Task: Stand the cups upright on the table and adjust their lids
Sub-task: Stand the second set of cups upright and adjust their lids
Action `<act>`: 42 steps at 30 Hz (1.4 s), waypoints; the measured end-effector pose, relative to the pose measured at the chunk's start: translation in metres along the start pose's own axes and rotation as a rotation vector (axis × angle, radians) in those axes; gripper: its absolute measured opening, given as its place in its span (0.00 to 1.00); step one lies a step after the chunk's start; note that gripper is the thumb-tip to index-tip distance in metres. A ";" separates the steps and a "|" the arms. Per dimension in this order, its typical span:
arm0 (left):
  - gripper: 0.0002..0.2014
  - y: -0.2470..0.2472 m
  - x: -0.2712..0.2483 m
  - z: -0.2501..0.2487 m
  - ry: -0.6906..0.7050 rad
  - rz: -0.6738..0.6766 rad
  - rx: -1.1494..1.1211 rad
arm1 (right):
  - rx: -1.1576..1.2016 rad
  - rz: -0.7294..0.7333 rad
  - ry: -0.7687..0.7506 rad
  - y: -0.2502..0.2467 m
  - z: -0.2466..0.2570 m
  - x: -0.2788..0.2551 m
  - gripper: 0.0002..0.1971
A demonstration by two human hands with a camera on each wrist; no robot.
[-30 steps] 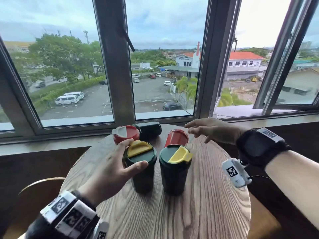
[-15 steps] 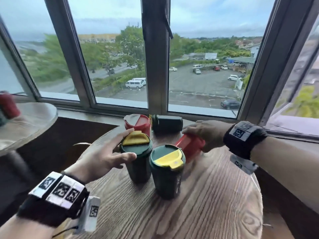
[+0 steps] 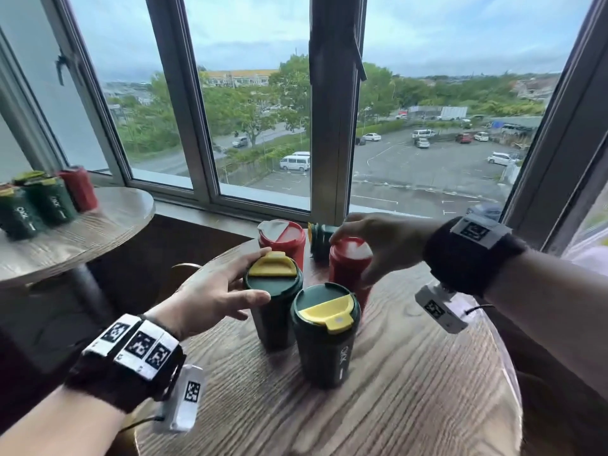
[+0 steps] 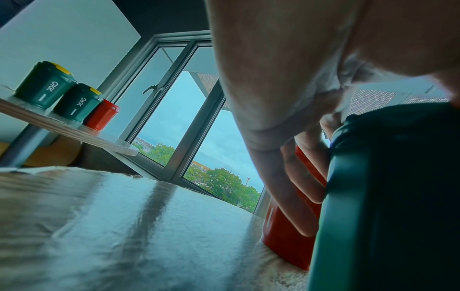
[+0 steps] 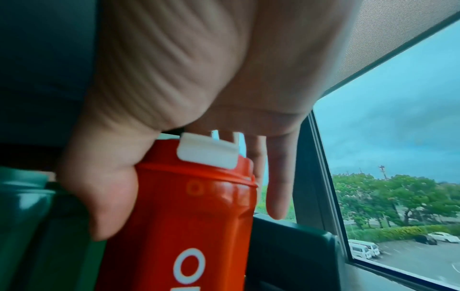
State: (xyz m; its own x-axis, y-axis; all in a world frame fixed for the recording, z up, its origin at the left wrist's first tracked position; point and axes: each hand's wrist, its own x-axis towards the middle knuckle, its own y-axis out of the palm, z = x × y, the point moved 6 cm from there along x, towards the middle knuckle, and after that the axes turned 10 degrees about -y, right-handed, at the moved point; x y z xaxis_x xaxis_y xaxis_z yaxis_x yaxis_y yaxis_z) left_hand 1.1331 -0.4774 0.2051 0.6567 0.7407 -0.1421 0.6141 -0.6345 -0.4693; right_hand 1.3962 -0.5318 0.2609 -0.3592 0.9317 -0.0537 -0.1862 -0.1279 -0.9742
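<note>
On the round wooden table (image 3: 411,390), two green cups with yellow lid flaps stand upright, one nearer (image 3: 324,337) and one behind it (image 3: 271,301). My left hand (image 3: 263,274) holds the rear green cup (image 4: 385,196) at its lid, index finger on the yellow flap and thumb on the rim. My right hand (image 3: 353,255) grips a red cup (image 3: 348,268) with a white flap (image 5: 206,151), thumb on its near side and fingers over the top; it stands upright. Another red cup (image 3: 281,238) stands at the back. A green cup (image 3: 320,238) lies on its side by the window.
A second round table (image 3: 98,232) at the left carries several upright green and red cups (image 3: 49,202). The window frame (image 3: 332,126) and sill run close behind the cups. Bare wood lies in front of the cups, up to the near table edge.
My right hand took hold of the red cup, which was tilted on the table, and it now stands upright. The left hand stays on the green cup. The head view has swung left.
</note>
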 end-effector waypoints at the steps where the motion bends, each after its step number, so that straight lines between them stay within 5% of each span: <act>1: 0.44 0.000 0.000 0.000 0.006 0.001 0.000 | -0.008 0.012 -0.012 0.002 0.003 0.001 0.44; 9: 0.42 -0.002 0.002 0.002 0.009 0.004 0.004 | 0.015 -0.022 -0.051 0.002 -0.003 -0.006 0.48; 19: 0.43 0.001 0.001 0.003 -0.039 0.013 -0.033 | 0.166 -0.025 0.004 -0.012 -0.016 -0.010 0.40; 26: 0.42 0.001 0.001 0.004 -0.040 0.005 -0.055 | 0.383 -0.159 0.073 -0.032 -0.050 0.022 0.20; 33: 0.42 0.001 0.001 0.005 -0.054 -0.002 -0.057 | -0.090 0.041 0.297 -0.019 -0.121 0.070 0.31; 37: 0.40 0.001 0.001 0.005 -0.052 -0.002 -0.064 | -0.160 0.140 0.237 0.005 -0.117 0.101 0.43; 42: 0.38 0.000 0.002 0.005 -0.039 -0.009 -0.083 | -0.193 0.080 0.137 0.022 -0.105 0.125 0.37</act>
State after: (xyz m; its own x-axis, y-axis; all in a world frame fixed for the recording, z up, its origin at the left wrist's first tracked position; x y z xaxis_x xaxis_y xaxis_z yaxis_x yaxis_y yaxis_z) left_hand 1.1323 -0.4748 0.1998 0.6348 0.7532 -0.1725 0.6548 -0.6429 -0.3974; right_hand 1.4432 -0.3824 0.2101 -0.2365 0.9601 -0.1491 0.0212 -0.1483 -0.9887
